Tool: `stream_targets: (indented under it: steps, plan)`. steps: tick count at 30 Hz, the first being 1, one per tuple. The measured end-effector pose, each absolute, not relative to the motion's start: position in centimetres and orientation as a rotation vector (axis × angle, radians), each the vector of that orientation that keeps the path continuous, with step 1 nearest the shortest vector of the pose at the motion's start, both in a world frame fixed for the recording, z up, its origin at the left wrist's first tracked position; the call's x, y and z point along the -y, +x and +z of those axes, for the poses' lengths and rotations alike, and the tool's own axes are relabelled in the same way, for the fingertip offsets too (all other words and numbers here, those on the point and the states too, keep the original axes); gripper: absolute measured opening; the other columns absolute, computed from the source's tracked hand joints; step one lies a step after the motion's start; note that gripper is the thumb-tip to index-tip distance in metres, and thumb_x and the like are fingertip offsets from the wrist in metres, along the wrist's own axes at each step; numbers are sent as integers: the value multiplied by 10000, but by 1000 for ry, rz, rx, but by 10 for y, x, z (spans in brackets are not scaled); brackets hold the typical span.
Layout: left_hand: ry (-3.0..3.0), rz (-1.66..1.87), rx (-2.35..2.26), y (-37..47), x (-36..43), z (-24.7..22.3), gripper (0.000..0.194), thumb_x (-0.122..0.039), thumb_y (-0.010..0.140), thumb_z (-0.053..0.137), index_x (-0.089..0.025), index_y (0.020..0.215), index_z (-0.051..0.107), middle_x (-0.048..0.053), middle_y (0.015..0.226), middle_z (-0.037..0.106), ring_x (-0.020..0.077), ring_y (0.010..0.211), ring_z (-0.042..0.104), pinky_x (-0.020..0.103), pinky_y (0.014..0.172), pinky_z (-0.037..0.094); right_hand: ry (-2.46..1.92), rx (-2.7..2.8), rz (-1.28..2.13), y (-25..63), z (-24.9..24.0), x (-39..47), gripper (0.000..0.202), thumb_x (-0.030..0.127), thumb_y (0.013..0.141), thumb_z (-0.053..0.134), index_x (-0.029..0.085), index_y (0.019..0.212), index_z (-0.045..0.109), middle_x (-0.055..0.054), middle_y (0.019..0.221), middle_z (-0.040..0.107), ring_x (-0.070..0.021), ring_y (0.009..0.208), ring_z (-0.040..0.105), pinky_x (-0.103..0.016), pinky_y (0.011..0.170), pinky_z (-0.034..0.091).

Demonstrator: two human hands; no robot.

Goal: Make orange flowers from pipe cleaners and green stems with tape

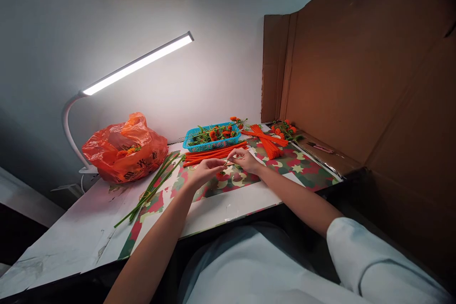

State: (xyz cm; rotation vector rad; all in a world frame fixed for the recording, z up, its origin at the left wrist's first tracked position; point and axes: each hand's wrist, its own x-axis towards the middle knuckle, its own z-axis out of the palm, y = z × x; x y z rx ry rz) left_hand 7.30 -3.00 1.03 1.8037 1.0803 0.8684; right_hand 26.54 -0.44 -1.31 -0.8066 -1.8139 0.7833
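My left hand [210, 170] and my right hand [246, 159] meet over the patterned mat, fingertips pinched close together. Between them is a thin green flower stem [226, 163], mostly covered by the fingers. An orange-red flower head [221, 175] shows just below my left fingertips; whether it joins the stem I cannot tell. Right behind the hands lies a row of long orange sticks [213, 153]. Past these stands a blue plastic basket [188, 143] holding orange flowers and green leaves.
Crossed bundles of orange sticks [268, 142] lie at right, near loose orange flowers [285, 129] and a pink cutter [319, 147]. Green stems [151, 190] and an orange plastic bag [142, 164] lie left. A lit lamp [138, 64] hangs above; a cardboard wall [349, 66] borders the right.
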Motion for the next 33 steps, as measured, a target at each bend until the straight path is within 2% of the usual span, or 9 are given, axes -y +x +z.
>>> stream_targets:
  steps: [4,8,11,16,20,24,27,33]
  plan:
    - [1906,979,-1158,78,30,4,414,-491,635,708,-127,832,704,83,817,705,188,709,638,285,643,502,-811,1851,740,264,-13,5,201,390,793,611,197,757,654,-19,811,638,-164,909,524,-274,793,398]
    - [2007,1006,-1229,80,30,2,392,-513,697,649,-143,811,710,67,747,694,167,647,620,261,591,482,-820,1877,691,263,-12,5,219,398,783,629,185,745,666,-30,808,639,-170,900,532,-304,839,380]
    - [1943,860,-1091,75,29,6,427,-531,713,627,-128,828,710,81,745,693,163,640,611,266,601,478,-790,1884,738,263,-11,6,236,409,763,646,175,733,668,-35,809,640,-169,879,538,-300,823,387]
    - [1831,567,-873,65,30,15,443,-546,719,615,-123,800,720,104,753,698,192,724,627,302,701,483,-723,1929,960,264,-9,8,237,405,752,641,169,757,663,-13,783,633,-130,743,542,-255,708,411]
    - [1918,740,-1080,71,31,13,447,-530,709,622,-113,836,718,93,752,700,180,674,613,273,625,463,-819,1868,976,261,-10,5,191,343,748,633,154,733,654,-10,744,633,-123,707,540,-240,660,406]
    - [2133,951,-1279,80,30,4,350,-475,724,621,-139,758,714,52,672,687,132,565,549,229,525,401,-915,1826,966,259,-13,2,160,301,736,636,144,715,663,-17,717,645,-126,686,549,-236,630,400]
    - [2120,963,-1301,79,28,2,364,-483,748,591,-142,767,718,46,628,674,117,507,516,225,486,371,-920,1837,943,259,-13,3,151,286,736,638,141,750,679,-23,740,653,-127,684,553,-236,621,397]
    - [1834,586,-997,69,31,16,384,-504,719,618,-134,707,719,92,680,695,179,654,624,272,617,467,-815,1940,827,259,-11,7,97,231,753,628,161,779,691,-27,803,655,-137,772,570,-239,684,406]
